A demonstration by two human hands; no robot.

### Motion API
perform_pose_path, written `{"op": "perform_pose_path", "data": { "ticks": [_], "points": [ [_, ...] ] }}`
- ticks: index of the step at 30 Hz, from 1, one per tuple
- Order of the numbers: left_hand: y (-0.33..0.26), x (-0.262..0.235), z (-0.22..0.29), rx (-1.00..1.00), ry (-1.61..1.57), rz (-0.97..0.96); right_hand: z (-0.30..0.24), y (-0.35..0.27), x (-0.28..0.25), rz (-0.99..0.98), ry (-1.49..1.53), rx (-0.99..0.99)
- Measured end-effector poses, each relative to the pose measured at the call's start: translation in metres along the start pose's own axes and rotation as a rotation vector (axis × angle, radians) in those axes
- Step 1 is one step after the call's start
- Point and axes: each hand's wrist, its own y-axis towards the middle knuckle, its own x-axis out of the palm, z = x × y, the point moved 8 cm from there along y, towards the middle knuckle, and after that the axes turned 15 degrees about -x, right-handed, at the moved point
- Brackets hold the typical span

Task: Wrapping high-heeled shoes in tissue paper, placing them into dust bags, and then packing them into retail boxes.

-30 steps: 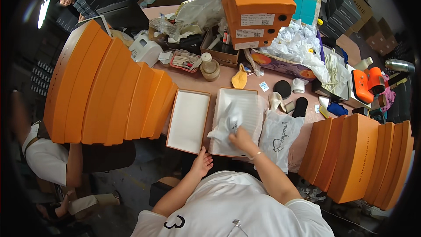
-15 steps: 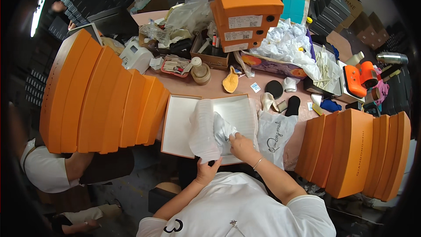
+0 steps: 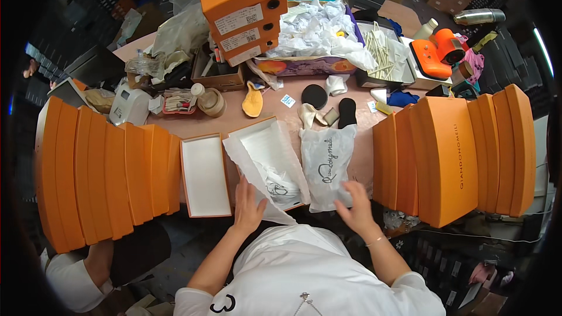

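An open shoe box [image 3: 252, 130] lies before me, lined with a thin white wrapping sheet [image 3: 242, 158]. Inside it sits a white bundle [image 3: 281, 185] in a printed bag; what the bag holds is hidden. My left hand [image 3: 249, 206], fingers apart and empty, is at the box's near left side against the sheet's edge. Just right of the box lies a flat white printed dust bag [image 3: 329, 167]. Over its near right corner is my right hand [image 3: 356, 208], fingers spread and holding nothing; whether it touches the bag I cannot tell. The box lid [image 3: 206, 178] rests inside up at left.
Rows of orange boxes flank me, left [image 3: 99, 169] and right [image 3: 448, 161], with another orange stack [image 3: 243, 9] behind. Beyond lie a tub of crumpled paper [image 3: 319, 29], a bottle [image 3: 209, 100], a yellow pad [image 3: 253, 100], a black disc [image 3: 314, 96] and an orange device [image 3: 433, 58].
My left hand has let go of the wrapping sheet. My right hand has left the white bundle and moved right to the dust bag. The lid and box now sit apart; the view has shifted.
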Motion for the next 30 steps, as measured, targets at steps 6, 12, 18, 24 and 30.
{"op": "perform_pose_path", "data": {
  "ticks": [6,12,18,24,30],
  "points": [
    [0.069,0.087,0.026,0.185,0.462,-0.242,0.086,-0.078,0.039,0.031,0.036,0.295],
    [0.077,0.084,-0.002,0.049,0.013,-0.277,0.060,0.019,0.003,0.381,0.154,0.158],
    [0.094,0.066,0.000,-0.494,-1.013,-0.491,-0.007,0.153,-0.022,0.028,0.312,-0.100],
    [0.064,0.071,0.018,-0.792,-1.426,-0.944,-0.160,0.138,0.014,-0.490,0.490,-0.578],
    [0.016,0.067,0.025,-0.573,-1.638,-0.811,-0.160,0.034,0.103,-0.924,1.108,-0.304]
  ]
}}
